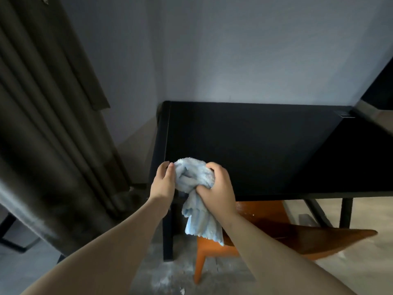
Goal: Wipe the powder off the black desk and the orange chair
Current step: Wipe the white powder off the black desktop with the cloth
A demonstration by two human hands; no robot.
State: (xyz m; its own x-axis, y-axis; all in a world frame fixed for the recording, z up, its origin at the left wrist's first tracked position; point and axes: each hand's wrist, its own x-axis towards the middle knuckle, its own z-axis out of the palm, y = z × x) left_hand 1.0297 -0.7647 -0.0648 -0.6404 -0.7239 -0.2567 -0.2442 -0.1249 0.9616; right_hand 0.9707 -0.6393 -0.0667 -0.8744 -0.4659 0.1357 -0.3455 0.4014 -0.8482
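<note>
Grey wall (234, 50) fills the background, with a dark pleated curtain (42, 124) hanging down the left side as far as the floor (27, 271). Set into the corner stands the black worktop (265, 145), its far edge against the wall and its left edge near the curtain. Its surface is dim and dark, and I cannot tell whether any powder lies on it.

Both hands meet over the near left corner of the worktop, around a pale blue cloth (192, 177). The right hand (217, 188) grips the cloth, fingers and thumb curled round a bunched mass of it. The left hand (162, 184) lies against the left side of that bunch, its fingers nearly straight and the thumb tip touching the fabric. It does not seem to be clasping anything. A loose tail of the cloth hangs below the right hand, past the front edge of the worktop and in front of one black leg (168, 237).

Beneath the worktop stands the orange chair (268, 211), partly tucked under, with one orange leg (200, 262) reaching the floor. White powder (244, 206) speckles the near part of its seat. More pale dust (168, 275) is smeared over the floor around the chair leg and the black leg.
</note>
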